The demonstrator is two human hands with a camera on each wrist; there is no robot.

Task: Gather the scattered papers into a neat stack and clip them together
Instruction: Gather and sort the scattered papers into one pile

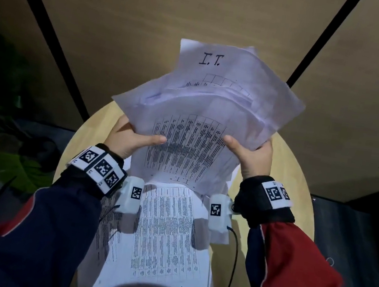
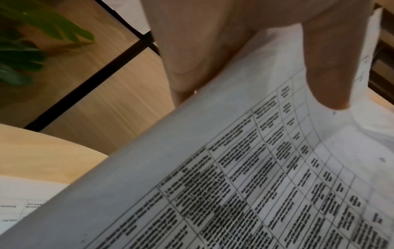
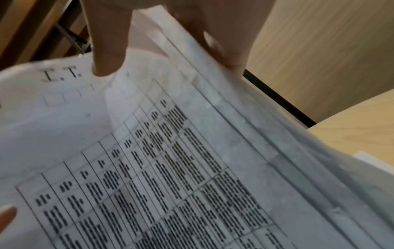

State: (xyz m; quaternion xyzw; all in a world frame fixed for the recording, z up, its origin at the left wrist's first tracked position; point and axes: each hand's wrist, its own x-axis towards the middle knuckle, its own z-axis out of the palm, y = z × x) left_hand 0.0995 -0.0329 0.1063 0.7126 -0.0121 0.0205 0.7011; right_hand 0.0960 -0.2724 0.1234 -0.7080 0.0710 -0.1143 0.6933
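I am holding the papers (image 1: 203,111) up over the round surface (image 1: 284,183), their far edges fanning unevenly (one sheet headed "I.T."). More sheets (image 1: 169,234) are lying flat beneath my wrists, reaching the near rim. My left hand (image 1: 129,139) and right hand (image 1: 250,158) are gripping the bundle's sides, thumbs on top, fingers (image 2: 185,64) curling underneath. Bare surface is showing on both sides.

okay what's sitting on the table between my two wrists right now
A printed sheet lies flat on the round table between your wrists, below the bundle of papers your left hand and right hand grip. Head view shows it.
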